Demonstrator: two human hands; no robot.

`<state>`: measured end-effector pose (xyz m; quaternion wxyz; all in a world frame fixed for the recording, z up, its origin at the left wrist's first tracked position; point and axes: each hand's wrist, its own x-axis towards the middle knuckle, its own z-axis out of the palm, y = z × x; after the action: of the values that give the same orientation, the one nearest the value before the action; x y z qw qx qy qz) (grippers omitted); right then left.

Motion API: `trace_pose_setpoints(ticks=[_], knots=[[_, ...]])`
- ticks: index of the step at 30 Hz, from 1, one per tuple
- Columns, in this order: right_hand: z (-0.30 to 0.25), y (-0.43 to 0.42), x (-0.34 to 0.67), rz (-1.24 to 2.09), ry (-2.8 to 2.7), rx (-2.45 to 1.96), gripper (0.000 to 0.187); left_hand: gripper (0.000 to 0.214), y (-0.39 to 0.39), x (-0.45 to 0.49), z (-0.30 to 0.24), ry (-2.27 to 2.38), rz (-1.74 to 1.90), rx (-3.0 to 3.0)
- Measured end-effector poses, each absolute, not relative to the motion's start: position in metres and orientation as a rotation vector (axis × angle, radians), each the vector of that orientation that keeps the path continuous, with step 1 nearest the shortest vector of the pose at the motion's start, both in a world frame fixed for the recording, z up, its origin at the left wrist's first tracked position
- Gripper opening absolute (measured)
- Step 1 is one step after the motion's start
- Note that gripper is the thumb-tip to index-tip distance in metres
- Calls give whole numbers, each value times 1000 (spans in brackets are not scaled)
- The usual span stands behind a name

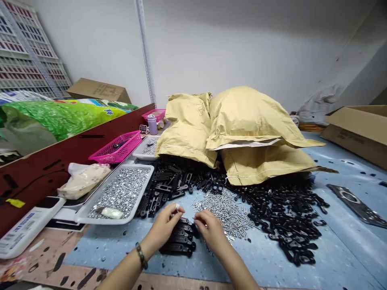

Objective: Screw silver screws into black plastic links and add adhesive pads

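While the left hand (162,226) pinches a small pale piece (177,207) between its fingers (173,208) and the right hand (210,231) brings its fingers together just above the stacked black links (178,241) (a tight pinch suits parts this small), loose silver screws (225,213) lie just to the right.

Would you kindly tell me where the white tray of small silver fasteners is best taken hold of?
Take the white tray by its raised right and near rims, coming from the front with left hand and right hand. The rim stands clear of the loose, heaped fasteners, so lifting level should keep them in.
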<state>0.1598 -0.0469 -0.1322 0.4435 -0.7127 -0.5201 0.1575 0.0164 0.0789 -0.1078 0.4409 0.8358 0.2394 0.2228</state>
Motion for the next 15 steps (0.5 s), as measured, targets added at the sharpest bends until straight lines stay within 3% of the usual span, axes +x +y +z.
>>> trace_pose_setpoints(ticks=[4,7,15], knots=[[-120,-29,150,398,-1583,-1918,26,13,68,-6,-120,653,531,2159],[-112,-22,146,364,-1732,-2089,23,9,59,-6,-128,654,523,2262],[-104,-8,143,334,-1898,-2237,21,24,44,-7,-133,532,521,2559]])
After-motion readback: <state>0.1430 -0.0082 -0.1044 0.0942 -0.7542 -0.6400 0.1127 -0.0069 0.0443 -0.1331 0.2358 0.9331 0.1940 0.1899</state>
